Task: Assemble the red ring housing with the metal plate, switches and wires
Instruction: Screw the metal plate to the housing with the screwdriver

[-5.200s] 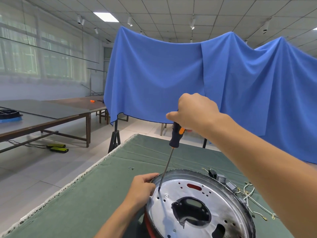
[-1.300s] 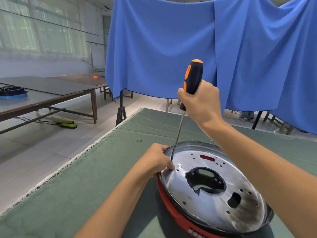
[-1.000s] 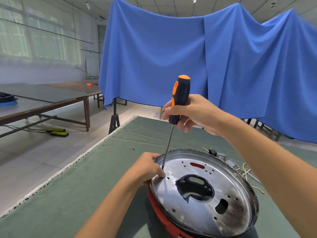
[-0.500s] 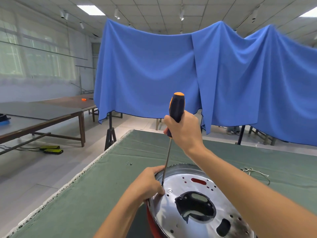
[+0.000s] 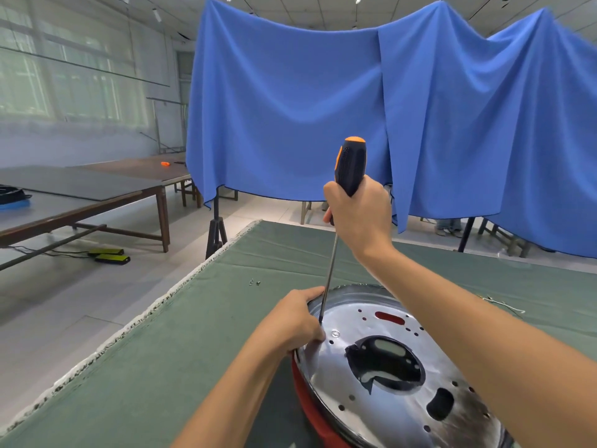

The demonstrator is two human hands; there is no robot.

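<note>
A round, shiny metal plate (image 5: 397, 367) with punched holes is seated on the red ring housing (image 5: 310, 412), at the near right of the green-covered bench (image 5: 161, 367). The plate's left rim is gripped by the left hand (image 5: 292, 324). A long screwdriver with a black and orange handle (image 5: 350, 166) is clenched in the right hand (image 5: 358, 215), its tip set on the plate just beside the left fingers. The plate is judged stiff, light, slick and sharp at its edge, so it is best steadied by the rim. Two small loose screws (image 5: 254, 282) lie beyond the plate; thin wires (image 5: 504, 305) are seen to its right.
</note>
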